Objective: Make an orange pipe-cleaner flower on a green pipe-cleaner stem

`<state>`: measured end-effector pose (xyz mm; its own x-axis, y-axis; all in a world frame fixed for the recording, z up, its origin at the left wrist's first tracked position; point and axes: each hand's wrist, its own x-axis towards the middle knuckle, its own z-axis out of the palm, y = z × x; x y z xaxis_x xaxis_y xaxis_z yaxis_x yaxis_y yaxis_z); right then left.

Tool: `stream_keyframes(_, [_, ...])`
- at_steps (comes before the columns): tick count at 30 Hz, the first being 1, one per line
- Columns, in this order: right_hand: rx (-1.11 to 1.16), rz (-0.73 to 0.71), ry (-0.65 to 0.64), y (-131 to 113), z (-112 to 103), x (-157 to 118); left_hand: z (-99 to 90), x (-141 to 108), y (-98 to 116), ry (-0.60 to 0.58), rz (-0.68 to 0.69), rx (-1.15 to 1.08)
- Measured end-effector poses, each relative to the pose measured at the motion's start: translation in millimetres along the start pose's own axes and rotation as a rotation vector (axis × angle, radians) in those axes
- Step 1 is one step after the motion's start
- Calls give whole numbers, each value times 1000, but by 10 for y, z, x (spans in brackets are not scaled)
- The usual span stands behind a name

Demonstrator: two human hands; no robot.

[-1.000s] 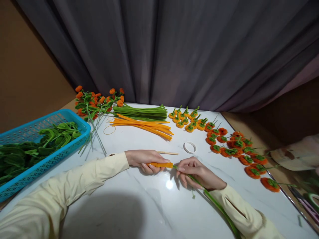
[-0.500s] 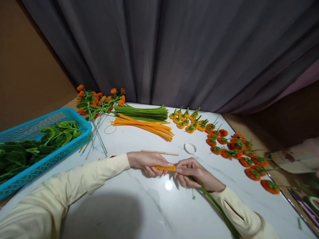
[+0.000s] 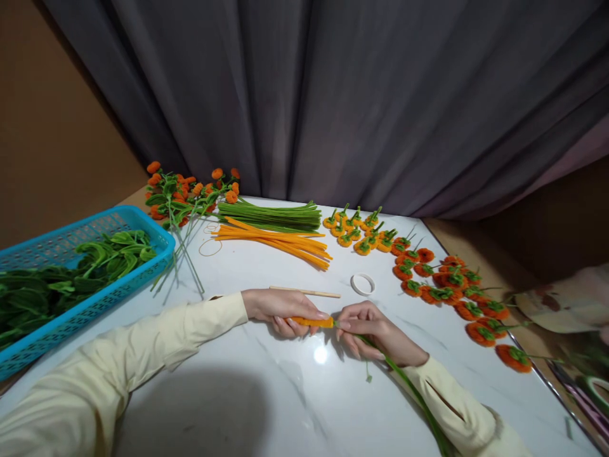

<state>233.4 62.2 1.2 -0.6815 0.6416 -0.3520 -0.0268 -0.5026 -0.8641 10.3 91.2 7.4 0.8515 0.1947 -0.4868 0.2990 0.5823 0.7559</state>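
In the head view, my left hand (image 3: 286,307) is closed around an orange fuzzy flower head (image 3: 314,322), seen edge-on and partly hidden by the fingers. My right hand (image 3: 375,330) pinches green fuzzy stem material just at the right end of the flower head. Long green pipe cleaners (image 3: 413,388) run through this hand and down along the right sleeve. Behind the hands lie a thin wooden stick (image 3: 314,292) and a white ring-shaped roll of tape (image 3: 363,284). A small green scrap (image 3: 368,376) rests below my right hand.
Orange pipe cleaners (image 3: 276,241) and green pipe cleaners (image 3: 271,216) lie at the back. Yellow flower heads (image 3: 363,245) and orange-red ones (image 3: 514,358) line the right. At left stand a blue basket (image 3: 164,251) of green leaves and finished flowers (image 3: 178,197). Another person's sleeve (image 3: 561,301) is far right.
Hardly anything has moved. A bit of green now shows between the orange flower head and my right fingertips, and the green pipe cleaners along the right sleeve have shifted slightly.
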Motion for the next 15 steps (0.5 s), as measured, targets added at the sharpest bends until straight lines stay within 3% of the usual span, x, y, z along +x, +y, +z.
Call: stream_keyframes(15, [-7,-18,-8,6,-39,-3,-27,-52,25,34,-11,-17])
